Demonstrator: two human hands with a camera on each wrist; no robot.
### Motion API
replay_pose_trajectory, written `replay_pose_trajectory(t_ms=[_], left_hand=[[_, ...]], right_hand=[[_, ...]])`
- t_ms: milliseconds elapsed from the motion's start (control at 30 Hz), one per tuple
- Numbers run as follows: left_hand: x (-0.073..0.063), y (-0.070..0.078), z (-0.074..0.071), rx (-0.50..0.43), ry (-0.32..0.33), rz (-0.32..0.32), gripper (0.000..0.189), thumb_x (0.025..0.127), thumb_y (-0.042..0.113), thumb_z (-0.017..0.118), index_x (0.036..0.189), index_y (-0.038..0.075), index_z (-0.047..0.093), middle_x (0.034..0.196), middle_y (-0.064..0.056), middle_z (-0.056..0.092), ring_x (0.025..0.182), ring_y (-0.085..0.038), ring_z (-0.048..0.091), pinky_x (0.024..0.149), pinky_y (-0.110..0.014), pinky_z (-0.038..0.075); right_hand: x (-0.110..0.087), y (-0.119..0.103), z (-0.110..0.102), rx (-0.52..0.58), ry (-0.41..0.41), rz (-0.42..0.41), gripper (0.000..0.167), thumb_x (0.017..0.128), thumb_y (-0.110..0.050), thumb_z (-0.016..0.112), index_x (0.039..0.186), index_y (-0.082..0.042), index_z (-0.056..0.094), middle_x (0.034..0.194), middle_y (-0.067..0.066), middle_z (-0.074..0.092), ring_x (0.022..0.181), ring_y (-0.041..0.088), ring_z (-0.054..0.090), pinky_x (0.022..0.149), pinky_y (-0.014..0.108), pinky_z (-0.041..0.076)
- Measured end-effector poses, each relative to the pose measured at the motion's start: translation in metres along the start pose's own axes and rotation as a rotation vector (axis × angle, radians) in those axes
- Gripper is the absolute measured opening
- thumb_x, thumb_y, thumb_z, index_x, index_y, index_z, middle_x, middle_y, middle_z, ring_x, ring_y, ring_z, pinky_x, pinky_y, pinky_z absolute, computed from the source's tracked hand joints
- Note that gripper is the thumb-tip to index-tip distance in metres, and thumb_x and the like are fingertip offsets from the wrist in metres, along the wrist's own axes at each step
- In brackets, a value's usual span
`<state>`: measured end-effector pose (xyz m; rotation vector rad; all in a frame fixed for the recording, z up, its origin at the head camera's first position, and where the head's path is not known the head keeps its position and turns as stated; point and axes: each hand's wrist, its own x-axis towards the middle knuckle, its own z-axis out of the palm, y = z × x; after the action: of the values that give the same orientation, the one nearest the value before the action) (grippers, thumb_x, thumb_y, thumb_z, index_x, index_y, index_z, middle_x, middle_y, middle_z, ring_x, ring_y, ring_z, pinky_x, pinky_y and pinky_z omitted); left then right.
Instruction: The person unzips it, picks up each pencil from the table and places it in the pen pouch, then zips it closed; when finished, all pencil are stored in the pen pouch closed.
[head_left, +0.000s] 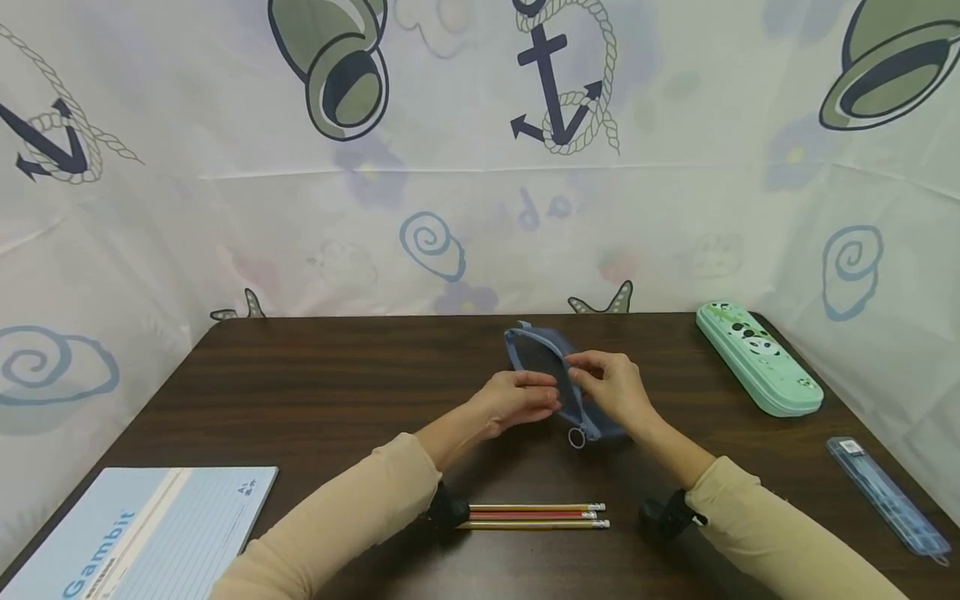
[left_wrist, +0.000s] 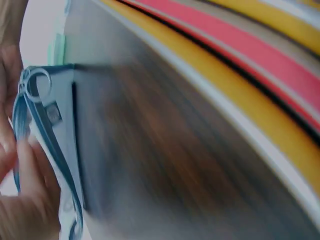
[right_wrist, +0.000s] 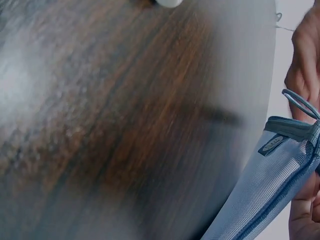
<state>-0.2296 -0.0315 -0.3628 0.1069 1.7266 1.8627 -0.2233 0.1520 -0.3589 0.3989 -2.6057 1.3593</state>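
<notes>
A blue mesh zipper pouch (head_left: 611, 423) lies unzipped on the table, its mouth spread apart and a ring on the zipper pull. My right hand (head_left: 618, 387) pinches the pouch's right rim between thumb and fingers. Stretched out at the mouth are the fingers of my left hand (head_left: 517, 402), close to the inner side of the pouch; nothing shows in them. The left wrist view has the pouch (left_wrist: 62, 115) at its left side with my left hand (left_wrist: 32, 200) below. A small label on the pouch (right_wrist: 265, 185) faces the right wrist camera.
Three pencils (head_left: 536, 526) lie side by side near my left wrist. A pale blue notebook (head_left: 202, 517) rests at front left. At the right are a mint green panda pencil case (head_left: 757, 362) and a slim translucent blue case (head_left: 888, 496). Printed cloth (head_left: 480, 208) hangs behind the table.
</notes>
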Motion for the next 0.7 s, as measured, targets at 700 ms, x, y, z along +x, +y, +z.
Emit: replay_pose_trajectory(t_ms=[700], left_hand=[[-0.052, -0.028, -0.033, 0.535, -0.481, -0.023, 0.028, 0.077, -0.012, 0.068, 0.105, -0.009, 0.063, 0.084, -0.003, 0.065, 0.072, -0.007, 0.062, 0.070, -0.019, 0.053]], right_hand=[[-0.001, 0.001, -0.005, 0.016, 0.003, 0.040, 0.021, 0.089, -0.001, 0.062, 0.109, 0.005, 0.066, 0.093, 0.021, 0.069, 0.064, 0.021, 0.066, 0.061, 0.035, 0.057]])
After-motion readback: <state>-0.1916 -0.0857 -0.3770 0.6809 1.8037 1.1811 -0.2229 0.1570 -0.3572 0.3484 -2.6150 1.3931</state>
